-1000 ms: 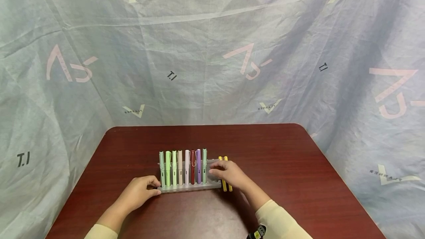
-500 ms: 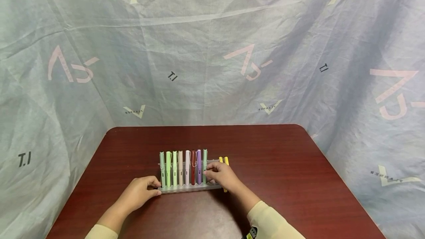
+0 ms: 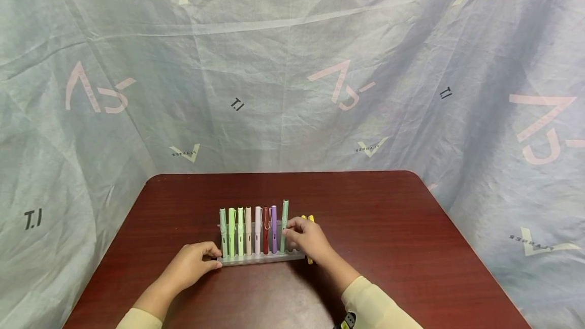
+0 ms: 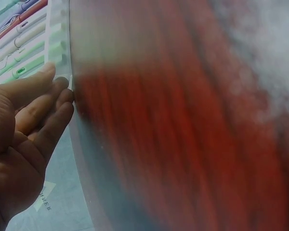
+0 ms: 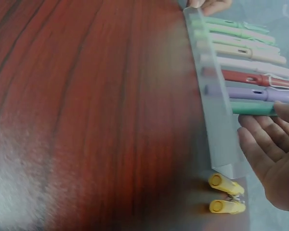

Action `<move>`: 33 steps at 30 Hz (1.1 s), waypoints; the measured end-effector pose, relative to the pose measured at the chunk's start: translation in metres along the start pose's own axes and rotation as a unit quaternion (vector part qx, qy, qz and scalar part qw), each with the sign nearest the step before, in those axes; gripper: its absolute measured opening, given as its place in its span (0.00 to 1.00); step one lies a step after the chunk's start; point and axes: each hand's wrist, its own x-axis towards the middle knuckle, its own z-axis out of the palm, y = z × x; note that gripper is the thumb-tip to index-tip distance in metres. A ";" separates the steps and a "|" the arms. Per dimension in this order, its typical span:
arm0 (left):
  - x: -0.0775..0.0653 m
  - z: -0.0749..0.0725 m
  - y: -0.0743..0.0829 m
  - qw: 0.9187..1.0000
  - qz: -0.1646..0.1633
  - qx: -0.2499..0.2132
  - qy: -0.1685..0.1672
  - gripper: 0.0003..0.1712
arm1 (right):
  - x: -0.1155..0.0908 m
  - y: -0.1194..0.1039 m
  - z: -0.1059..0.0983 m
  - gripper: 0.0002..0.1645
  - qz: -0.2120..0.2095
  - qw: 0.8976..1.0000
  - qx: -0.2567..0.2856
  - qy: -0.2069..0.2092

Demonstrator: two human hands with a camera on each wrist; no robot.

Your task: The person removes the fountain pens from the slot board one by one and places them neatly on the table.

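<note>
narrow grip: the right hand [image 3: 311,240] pinches a green pen [image 3: 285,213] between thumb and fingers at lower centre of the head view, its top higher than its neighbours'. at lower left of centre, the left hand [image 3: 192,264] holds the left end of a clear rack [image 3: 260,261]. seven other pens [image 3: 249,232] stand there in a row; two yellow pens [image 5: 225,184] lie beside the rack's right end on the bench [image 3: 365,199].

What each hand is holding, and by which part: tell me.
The right hand pinches the green pen at the row's right end, about its middle. The left hand holds the clear stand by its near left corner.
</note>
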 end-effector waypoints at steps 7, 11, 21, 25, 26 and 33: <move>0.000 0.001 0.001 1.000 -0.011 0.000 -0.002 0.08 | -0.002 -0.014 -0.017 0.12 -0.006 0.999 0.037 0.004; 0.000 0.001 0.001 1.000 -0.012 -0.002 -0.002 0.09 | 0.000 -0.008 -0.028 0.13 0.003 0.998 0.056 0.006; -0.001 0.000 0.001 1.000 -0.012 -0.002 0.002 0.09 | 0.000 0.004 -0.054 0.12 0.047 0.994 0.099 0.019; -0.001 0.000 0.002 1.000 -0.012 -0.003 0.001 0.09 | -0.001 0.012 -0.063 0.12 0.061 0.993 0.095 0.029; -0.001 0.000 0.002 1.000 -0.011 -0.003 0.001 0.09 | -0.001 0.014 -0.065 0.11 0.062 0.993 0.091 0.031; 0.000 0.000 0.001 1.000 0.000 0.001 0.004 0.08 | -0.004 0.028 -0.075 0.10 0.092 0.993 0.064 0.037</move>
